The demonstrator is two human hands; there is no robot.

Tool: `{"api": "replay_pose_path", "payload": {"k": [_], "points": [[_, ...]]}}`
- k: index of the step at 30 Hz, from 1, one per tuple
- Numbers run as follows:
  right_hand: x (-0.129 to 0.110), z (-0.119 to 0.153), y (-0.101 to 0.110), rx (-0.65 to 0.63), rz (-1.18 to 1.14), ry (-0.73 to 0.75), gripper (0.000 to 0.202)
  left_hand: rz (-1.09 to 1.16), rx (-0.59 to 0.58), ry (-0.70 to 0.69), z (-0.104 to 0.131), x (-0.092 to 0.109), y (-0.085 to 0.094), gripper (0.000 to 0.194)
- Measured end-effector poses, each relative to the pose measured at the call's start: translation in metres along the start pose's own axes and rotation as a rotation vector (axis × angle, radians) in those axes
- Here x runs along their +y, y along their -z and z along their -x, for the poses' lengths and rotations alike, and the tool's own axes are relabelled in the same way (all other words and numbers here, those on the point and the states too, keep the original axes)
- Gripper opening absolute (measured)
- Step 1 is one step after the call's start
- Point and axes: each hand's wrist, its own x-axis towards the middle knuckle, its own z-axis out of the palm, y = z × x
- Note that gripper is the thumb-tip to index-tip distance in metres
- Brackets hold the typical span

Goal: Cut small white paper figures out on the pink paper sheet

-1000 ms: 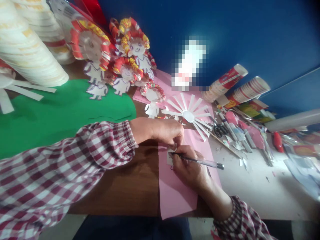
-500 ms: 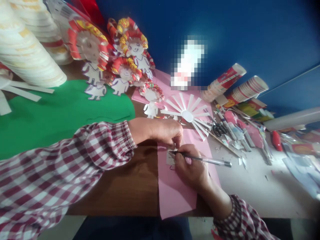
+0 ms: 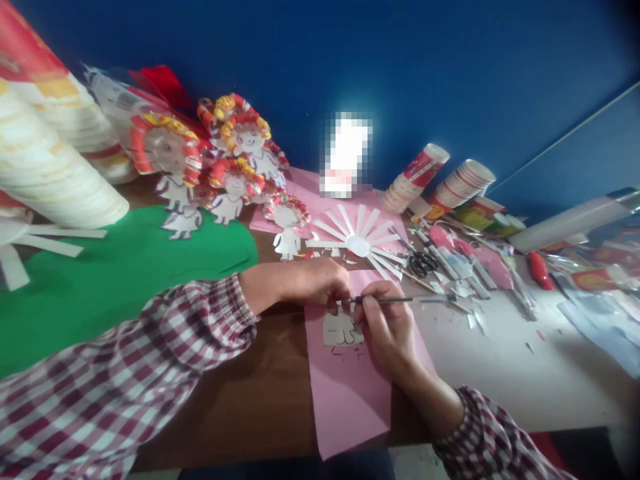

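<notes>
Over pink paper (image 3: 350, 407), left hand (image 3: 317, 283) bunched on white card (image 3: 332, 332), right hand (image 3: 393, 333) around pen (image 3: 397, 299), more inked lines (image 3: 349, 338) now in view.

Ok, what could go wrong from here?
Stray ink: black strokes mark the pink paper sheet below the small white paper piece; more might miss.
The left hand seems to steady only that piece's top, so it may shift.
The slim black-and-clear pen in the right hand points toward the left hand and might ink it.

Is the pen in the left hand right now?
No, the right hand grips the pen, while the left hand is at the upper edge of the small white paper.
</notes>
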Motion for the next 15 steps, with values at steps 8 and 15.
{"api": "replay_pose_path", "payload": {"k": [8,15], "points": [[-0.004,0.004,0.015,0.170,0.232,0.654,0.028,-0.032,-0.031,0.074,0.002,0.003,0.004,0.027],[-0.009,0.009,0.036,-0.212,0.574,0.509,0.031,-0.052,-0.021,0.128,0.005,0.001,0.003,0.029]]}}
